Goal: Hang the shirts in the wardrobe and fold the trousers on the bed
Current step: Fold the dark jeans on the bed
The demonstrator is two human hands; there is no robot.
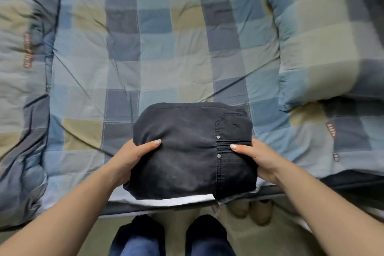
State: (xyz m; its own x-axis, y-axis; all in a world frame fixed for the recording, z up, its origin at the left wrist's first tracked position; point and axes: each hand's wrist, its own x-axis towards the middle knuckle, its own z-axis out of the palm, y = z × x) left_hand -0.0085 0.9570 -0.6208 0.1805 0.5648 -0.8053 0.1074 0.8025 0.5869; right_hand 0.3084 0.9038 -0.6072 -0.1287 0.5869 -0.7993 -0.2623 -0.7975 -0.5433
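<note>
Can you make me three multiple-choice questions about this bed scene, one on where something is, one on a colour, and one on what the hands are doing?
1. Where does the pillow lie relative to the folded trousers?
A. Far and to the right
B. Directly under them
C. On the floor

2. What colour are the folded trousers?
A. White
B. Red
C. Black

3. How are the hands placed on the folded trousers?
A. Both hang clear of them
B. One grips each side
C. Only the left hand touches them

Answers:
1. A, the pillow sits at the upper right of the checked bedspread.
2. C, the folded trousers are black with metal rivets.
3. B, the left hand and the right hand each hold one side, thumb on top.
</note>
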